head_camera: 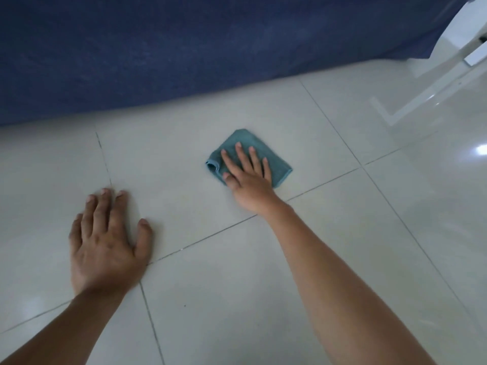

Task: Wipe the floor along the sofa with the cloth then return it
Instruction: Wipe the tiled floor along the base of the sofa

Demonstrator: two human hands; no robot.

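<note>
One teal cloth, folded, flat on the tiled floor mid-frame, near the blue sofa up top. Probably soft, light, easy to slide; best pinched at a bunched edge. Two hands: right hand pressing flat on cloth, open grip; left hand open, flat on floor, lower left.

No writing, label, brand, number or sign can be read anywhere in this view
</note>
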